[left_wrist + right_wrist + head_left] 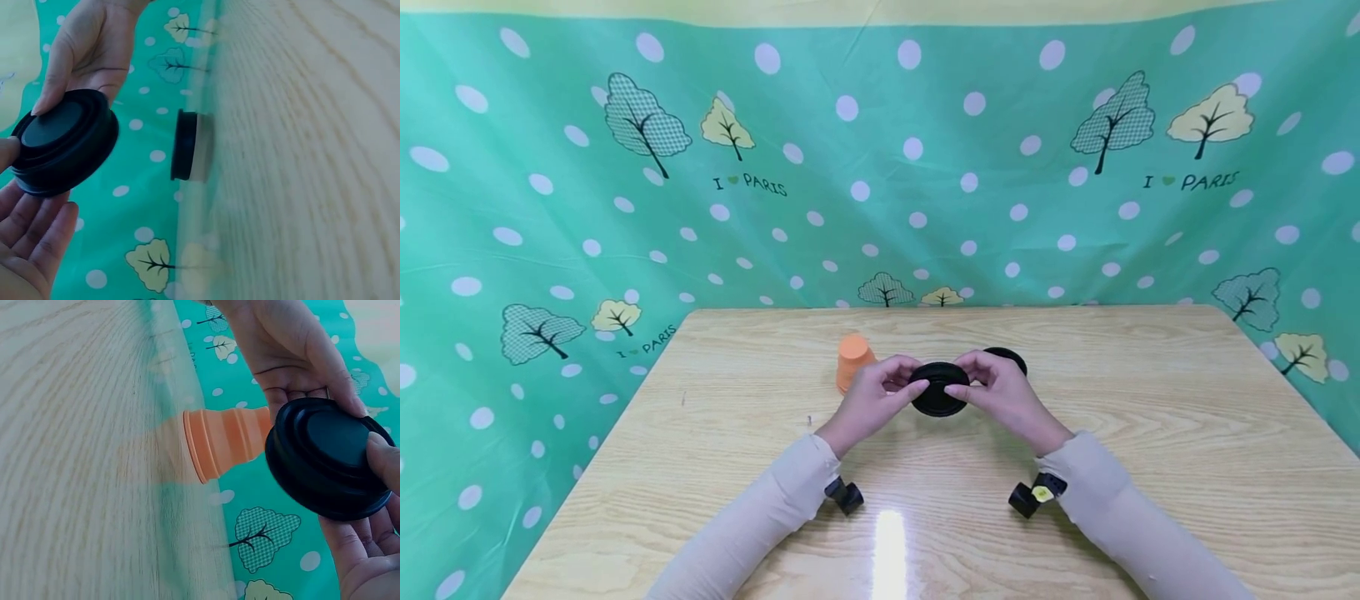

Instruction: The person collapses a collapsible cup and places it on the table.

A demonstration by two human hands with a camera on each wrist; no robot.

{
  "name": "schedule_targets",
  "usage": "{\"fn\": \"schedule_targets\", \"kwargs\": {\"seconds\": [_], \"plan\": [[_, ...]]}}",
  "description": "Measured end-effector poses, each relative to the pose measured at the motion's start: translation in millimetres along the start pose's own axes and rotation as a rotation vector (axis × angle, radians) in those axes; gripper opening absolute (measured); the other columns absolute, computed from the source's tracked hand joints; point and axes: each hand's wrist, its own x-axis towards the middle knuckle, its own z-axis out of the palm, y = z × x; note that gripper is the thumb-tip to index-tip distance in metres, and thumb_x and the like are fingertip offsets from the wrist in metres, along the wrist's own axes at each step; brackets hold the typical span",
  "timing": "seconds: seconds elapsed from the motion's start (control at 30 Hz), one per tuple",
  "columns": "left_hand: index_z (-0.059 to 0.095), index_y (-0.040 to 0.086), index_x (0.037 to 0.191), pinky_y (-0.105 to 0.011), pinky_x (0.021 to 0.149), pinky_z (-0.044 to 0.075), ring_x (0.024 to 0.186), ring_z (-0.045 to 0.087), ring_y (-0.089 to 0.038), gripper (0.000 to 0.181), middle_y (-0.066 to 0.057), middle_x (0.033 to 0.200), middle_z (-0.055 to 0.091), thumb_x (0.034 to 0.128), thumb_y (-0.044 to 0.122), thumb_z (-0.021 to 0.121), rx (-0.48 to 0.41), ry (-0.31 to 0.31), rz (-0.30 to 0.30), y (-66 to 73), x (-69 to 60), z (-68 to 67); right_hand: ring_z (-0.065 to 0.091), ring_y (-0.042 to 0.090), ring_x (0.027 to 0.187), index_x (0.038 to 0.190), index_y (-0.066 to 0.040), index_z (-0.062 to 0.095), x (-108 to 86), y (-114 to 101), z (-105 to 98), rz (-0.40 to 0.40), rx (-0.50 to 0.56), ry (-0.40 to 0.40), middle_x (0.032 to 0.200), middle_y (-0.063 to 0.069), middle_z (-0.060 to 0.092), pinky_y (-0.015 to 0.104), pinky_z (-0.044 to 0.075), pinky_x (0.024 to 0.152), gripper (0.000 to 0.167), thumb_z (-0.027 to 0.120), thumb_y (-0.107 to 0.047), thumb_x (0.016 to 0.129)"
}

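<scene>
A round black ribbed disc (939, 400) is held above the table between both hands, its flat face tilted toward the head camera. My left hand (872, 400) pinches its left edge, thumb on the face and fingers behind. On the other side my right hand (1009, 397) grips the right edge the same way. Both wrist views show the disc (62, 140) (331, 456) as thick, with stepped rings. Behind my left hand an orange ribbed cup (853, 358) stands with its narrow end up. A second black disc (1009, 358) lies behind my right hand, partly hidden.
The wooden table (737, 500) has its back edge against a green dotted cloth (820, 167) printed with trees. A bright light reflection falls on the tabletop near the front. Each wrist wears a small black camera.
</scene>
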Motion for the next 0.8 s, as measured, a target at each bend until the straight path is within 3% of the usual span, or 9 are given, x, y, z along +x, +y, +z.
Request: {"fn": "schedule_targets", "kwargs": {"seconds": [0.47, 0.8], "plan": [[0.069, 0.012, 0.104, -0.027, 0.082, 0.052, 0.087, 0.064, -0.010, 0.021, 0.001, 0.096, 0.070, 0.0858, 0.022, 0.071, 0.008, -0.098, -0.052, 2.5, 2.5, -6.2, 0.063, 0.015, 0.083, 0.102, 0.001, 0.062, -1.1, 0.5, -1.3, 0.045, 0.026, -0.013, 0.100, 0.016, 0.061, 0.024, 0.055, 0.069, 0.026, 0.074, -0.007, 0.080], [0.071, 0.008, 0.106, -0.028, 0.082, 0.053, 0.089, 0.065, -0.012, 0.025, -0.003, 0.100, 0.071, 0.0842, 0.020, 0.073, -0.042, -0.108, -0.083, 5.0, 3.1, -10.3, 0.064, 0.014, 0.084, 0.103, 0.002, 0.062, 0.8, 1.2, -1.3, 0.008, -0.001, -0.028, 0.101, 0.016, 0.062, 0.023, 0.055, 0.072, 0.026, 0.074, -0.005, 0.081]]}}
